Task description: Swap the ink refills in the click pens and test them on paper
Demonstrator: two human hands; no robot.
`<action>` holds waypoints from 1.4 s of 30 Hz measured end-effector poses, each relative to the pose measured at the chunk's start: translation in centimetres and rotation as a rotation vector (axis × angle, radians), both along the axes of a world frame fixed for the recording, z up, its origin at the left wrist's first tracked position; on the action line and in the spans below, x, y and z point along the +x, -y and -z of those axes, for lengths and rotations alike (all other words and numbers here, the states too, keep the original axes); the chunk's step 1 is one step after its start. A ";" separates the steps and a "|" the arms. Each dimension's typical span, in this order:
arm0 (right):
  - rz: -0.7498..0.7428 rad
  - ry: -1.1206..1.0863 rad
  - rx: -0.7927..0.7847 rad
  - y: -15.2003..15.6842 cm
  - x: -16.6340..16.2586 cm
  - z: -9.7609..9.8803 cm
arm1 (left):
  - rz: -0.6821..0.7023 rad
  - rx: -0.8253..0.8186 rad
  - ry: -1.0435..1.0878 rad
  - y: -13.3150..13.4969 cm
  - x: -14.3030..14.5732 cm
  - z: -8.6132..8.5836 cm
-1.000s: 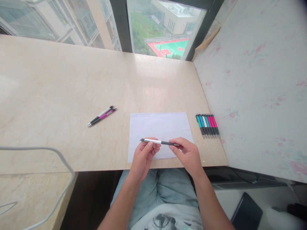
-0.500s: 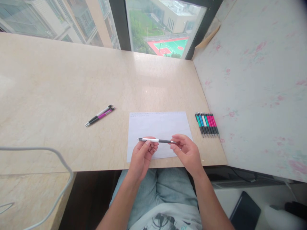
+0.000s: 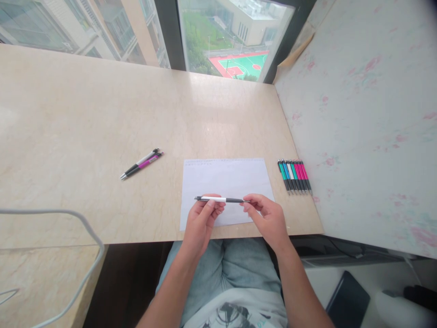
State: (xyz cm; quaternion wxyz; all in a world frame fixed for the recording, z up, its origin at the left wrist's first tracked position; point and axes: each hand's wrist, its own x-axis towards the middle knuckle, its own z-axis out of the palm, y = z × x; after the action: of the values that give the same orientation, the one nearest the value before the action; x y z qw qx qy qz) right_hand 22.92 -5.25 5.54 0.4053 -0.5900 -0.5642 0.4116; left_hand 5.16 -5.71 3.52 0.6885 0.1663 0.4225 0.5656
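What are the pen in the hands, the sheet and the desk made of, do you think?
Pen: probably smooth plastic, judging by the even white barrel; its black grip may be rubber or plastic.
Sheet: matte paper, it seems: thin, flat and white, with no shine.
Desk: polished stone or a stone-look laminate; faint mottling and soft glare would fit either.

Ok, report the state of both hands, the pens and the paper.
Paper: flat, faint marks along its top edge
White-and-black pen: held crosswise, tip to the right
Left hand: gripping the pen's white barrel
Right hand: at the pen's tip, grip unclear
Left-side pens: side by side, slanted
Right-side pens: neatly lined up
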 end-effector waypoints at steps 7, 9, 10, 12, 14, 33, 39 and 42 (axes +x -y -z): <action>-0.004 0.001 -0.035 0.0 0.0 0.1 | 0.006 0.020 -0.013 0.0 0.0 0.0; -0.025 0.000 -0.041 0.0 -0.1 -0.1 | 0.010 0.022 -0.014 0.1 0.0 0.0; -0.040 0.002 -0.038 0.0 -0.1 -0.2 | 0.013 0.023 -0.016 0.1 -0.1 -0.1; -0.070 0.009 -0.029 -0.1 -0.1 -0.4 | 0.022 0.027 -0.021 0.1 -0.1 -0.1; -0.093 0.021 -0.028 -0.1 0.0 -0.5 | 0.034 0.035 -0.027 0.2 -0.1 -0.1; -0.050 -0.146 -0.042 0.2 -0.5 -0.3 | 0.034 0.032 -0.031 0.0 -0.1 0.1; -0.066 -0.045 -0.061 -0.1 -0.5 -0.8 | 0.037 0.046 -0.018 0.0 -0.3 0.2; -0.075 0.023 -0.040 -0.2 -0.4 -0.8 | 0.045 0.047 -0.024 0.0 -0.3 0.0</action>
State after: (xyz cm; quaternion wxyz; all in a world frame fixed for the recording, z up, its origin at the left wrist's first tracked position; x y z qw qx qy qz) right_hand 22.48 -5.05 6.37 0.3711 -0.5811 -0.5820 0.4311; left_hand 4.89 -5.72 3.48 0.6916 0.1988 0.4134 0.5579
